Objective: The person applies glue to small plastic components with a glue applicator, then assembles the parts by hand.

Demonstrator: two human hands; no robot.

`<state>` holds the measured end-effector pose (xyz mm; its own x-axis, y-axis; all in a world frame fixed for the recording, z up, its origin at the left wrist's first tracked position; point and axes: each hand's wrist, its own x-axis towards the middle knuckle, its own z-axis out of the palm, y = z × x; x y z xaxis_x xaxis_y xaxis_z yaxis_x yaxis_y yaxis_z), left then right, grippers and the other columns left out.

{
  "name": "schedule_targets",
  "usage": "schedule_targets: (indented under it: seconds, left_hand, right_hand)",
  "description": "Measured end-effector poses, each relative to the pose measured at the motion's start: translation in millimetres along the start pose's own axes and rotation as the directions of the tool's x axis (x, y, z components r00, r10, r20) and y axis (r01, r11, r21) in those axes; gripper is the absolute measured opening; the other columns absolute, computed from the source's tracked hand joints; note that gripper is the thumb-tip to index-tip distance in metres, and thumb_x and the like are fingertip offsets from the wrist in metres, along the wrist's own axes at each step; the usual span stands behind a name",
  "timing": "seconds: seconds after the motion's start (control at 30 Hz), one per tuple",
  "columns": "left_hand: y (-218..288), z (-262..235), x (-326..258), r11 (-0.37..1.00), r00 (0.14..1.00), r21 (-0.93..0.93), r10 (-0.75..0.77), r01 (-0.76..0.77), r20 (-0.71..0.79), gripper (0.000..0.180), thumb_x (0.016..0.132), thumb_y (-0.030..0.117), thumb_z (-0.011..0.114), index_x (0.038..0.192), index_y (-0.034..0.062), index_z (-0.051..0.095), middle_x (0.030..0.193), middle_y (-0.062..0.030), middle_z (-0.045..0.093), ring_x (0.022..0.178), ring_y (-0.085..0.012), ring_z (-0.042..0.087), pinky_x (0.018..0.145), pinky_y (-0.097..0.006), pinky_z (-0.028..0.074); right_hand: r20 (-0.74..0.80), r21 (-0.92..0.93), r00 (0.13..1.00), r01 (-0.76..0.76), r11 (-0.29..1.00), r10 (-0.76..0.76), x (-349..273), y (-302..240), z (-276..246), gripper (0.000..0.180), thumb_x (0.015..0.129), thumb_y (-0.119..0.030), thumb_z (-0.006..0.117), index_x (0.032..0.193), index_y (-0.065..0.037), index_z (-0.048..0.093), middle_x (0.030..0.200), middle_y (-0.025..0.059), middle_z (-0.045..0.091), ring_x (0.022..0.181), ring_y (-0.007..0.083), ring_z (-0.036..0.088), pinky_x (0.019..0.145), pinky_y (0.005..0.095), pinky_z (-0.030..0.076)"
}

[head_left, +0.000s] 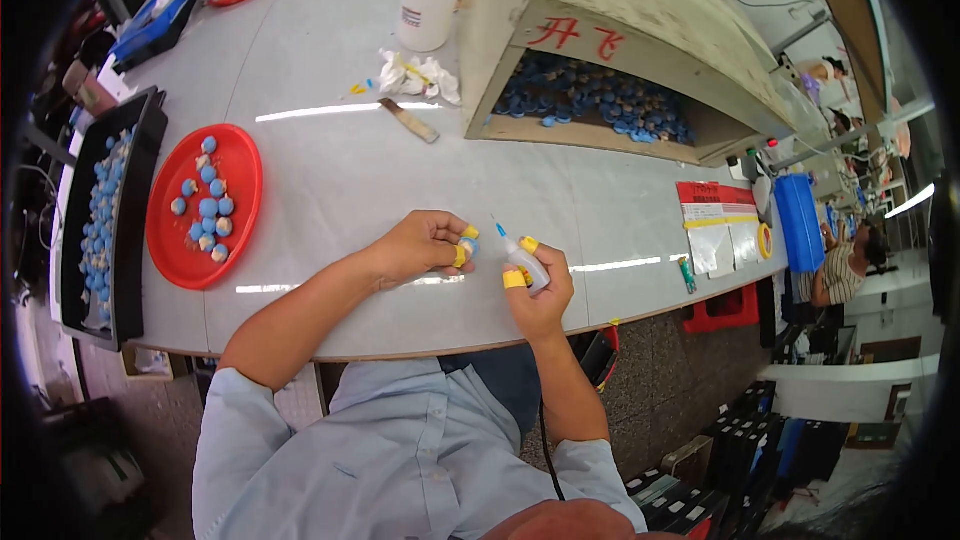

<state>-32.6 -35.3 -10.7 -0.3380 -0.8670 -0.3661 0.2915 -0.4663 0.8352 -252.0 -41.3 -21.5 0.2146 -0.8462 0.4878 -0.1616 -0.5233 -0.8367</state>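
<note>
Over the middle of the table, my left hand [412,248] pinches a small blue and pale ball-shaped piece [470,244] between yellow-wrapped fingertips. The fingers cover much of that piece. Just to its right, my right hand [543,306] is closed around a small translucent squeeze bottle [526,260] with a blue needle tip [500,229]. Its thumb and a finger also wear yellow wraps. The tip points up and toward the left hand, apart from the piece. On the left, a red round plate [170,252] carries several similar blue balls with pale parts.
A black tray [148,140] of blue pieces stands at the far left. At the back, a wooden box [590,10] holds many blue parts. Near it are a white bottle [426,5], crumpled tissue [425,78] and a flat strip [409,121]. Papers [715,205] lie right, by a blue bin [798,220].
</note>
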Motion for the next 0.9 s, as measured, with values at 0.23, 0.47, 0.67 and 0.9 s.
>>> schedule_targets:
  seconds: [0.23,0.47,0.67,0.9]
  left_hand:
    - [-6,-7,-8,0.999,1.0,0.051,-0.001,0.0,0.024,0.032,0.085,0.005,0.067,0.114,-0.0063,0.057,0.098,-0.0112,0.068,0.086,-0.0155,0.069,0.065,-0.022,0.053]
    - [-7,-4,-8,0.991,0.997,0.135,0.011,-0.021,0.075,0.032,0.086,0.005,0.067,0.115,-0.0058,0.058,0.097,-0.0117,0.069,0.083,-0.0139,0.069,0.062,-0.021,0.052]
    - [-6,-3,-7,0.989,0.997,0.148,0.006,-0.017,0.07,0.033,0.086,0.005,0.068,0.115,-0.0055,0.058,0.097,-0.0112,0.069,0.083,-0.0142,0.07,0.062,-0.021,0.052]
    - [-3,1,-8,0.997,1.0,0.081,-0.011,0.011,0.006,0.033,0.085,0.005,0.068,0.114,-0.0077,0.057,0.097,-0.0115,0.067,0.083,-0.015,0.069,0.065,-0.023,0.054]
  right_hand:
    - [0.006,0.069,0.998,0.069,0.995,-0.07,-12,1,1,0.024,0.081,-0.001,0.066,0.103,0.004,0.058,0.088,0.0132,0.065,0.071,0.0156,0.061,0.065,0.0264,0.049]
    - [0.06,-0.076,0.977,0.211,0.975,-0.206,-10,1,0,0.023,0.078,-0.005,0.068,0.098,0.004,0.059,0.079,0.0161,0.065,0.06,0.0233,0.061,0.057,0.0301,0.048]
    - [0.064,-0.091,0.978,0.204,0.975,-0.199,-6,-3,4,0.024,0.076,-0.004,0.069,0.096,0.004,0.059,0.079,0.0168,0.065,0.061,0.0265,0.062,0.057,0.0327,0.049]
    - [0.071,-0.186,0.944,0.331,0.925,-0.323,-4,-4,6,0.023,0.073,-0.004,0.069,0.092,0.003,0.059,0.071,0.0149,0.061,0.053,0.0275,0.056,0.051,0.0335,0.045]
